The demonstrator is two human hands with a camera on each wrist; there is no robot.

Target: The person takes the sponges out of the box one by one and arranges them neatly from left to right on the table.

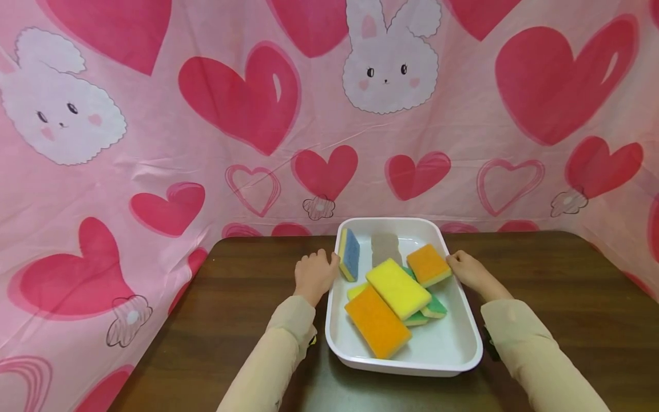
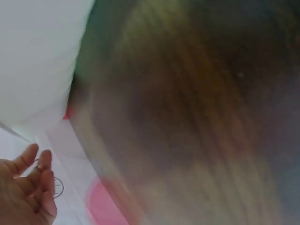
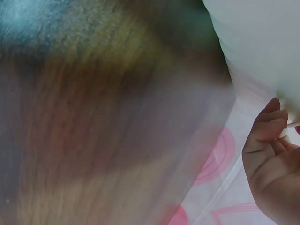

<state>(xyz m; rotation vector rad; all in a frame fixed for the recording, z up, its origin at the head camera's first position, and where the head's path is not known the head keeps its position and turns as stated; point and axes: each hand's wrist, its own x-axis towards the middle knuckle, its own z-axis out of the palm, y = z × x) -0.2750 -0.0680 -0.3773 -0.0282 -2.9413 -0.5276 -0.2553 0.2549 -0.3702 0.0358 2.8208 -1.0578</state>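
Note:
A white plastic tub (image 1: pixel 404 364) with several sponges in it lies between my two hands. My left hand (image 1: pixel 315 276) is at its left rim, thumb side touching the edge; in the left wrist view the fingers (image 2: pixel 44 176) are loosely bent with nothing between them. At the right rim, my right hand (image 1: pixel 471 273) pinches the edge with curled fingers (image 3: pixel 267 129). A yellow sponge (image 1: pixel 397 288) lies over green sponges (image 1: pixel 435 306). One orange sponge (image 1: pixel 377 322) is in front, another orange sponge (image 1: pixel 428 263) leans by the right wall. Against the left wall stands a blue-and-yellow sponge (image 1: pixel 350 254).
A beige-grey sponge (image 1: pixel 386 249) lies at the tub's back. Dark brown wooden table (image 1: pixel 231 320) extends on both sides. Behind it hangs a pink curtain (image 1: pixel 216 137) printed with hearts and rabbits. The table appears blurred in both wrist views.

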